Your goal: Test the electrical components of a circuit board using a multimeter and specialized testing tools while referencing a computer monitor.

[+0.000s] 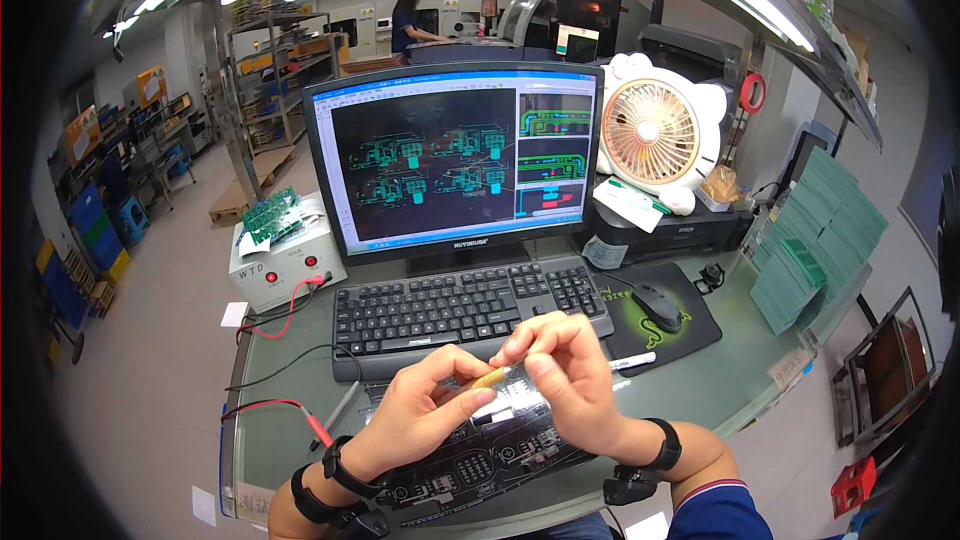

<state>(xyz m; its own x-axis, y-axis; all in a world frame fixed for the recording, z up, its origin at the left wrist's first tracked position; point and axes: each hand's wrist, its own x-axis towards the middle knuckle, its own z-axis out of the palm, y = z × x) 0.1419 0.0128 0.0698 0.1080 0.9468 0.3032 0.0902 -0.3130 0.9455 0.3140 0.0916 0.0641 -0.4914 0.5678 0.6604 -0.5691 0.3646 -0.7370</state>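
Note:
My left hand point(425, 410) and my right hand point(565, 365) meet in front of me, both pinching a small yellowish stick-like object point(490, 378) between their fingertips. Below the hands lies a black printed sheet with white circuit outlines point(480, 460) on the glass desk point(720, 380). Just behind the hands sits a black keyboard point(450, 310). Both wrists wear black straps.
A monitor point(455, 160) shows green circuit layouts. A black mouse point(658, 305) rests on a dark pad, a white marker point(632, 362) beside it. A white test box point(285, 262) with red and black leads stands left. A fan point(655, 130) and stacked green boards point(810, 250) are right. A person works far behind.

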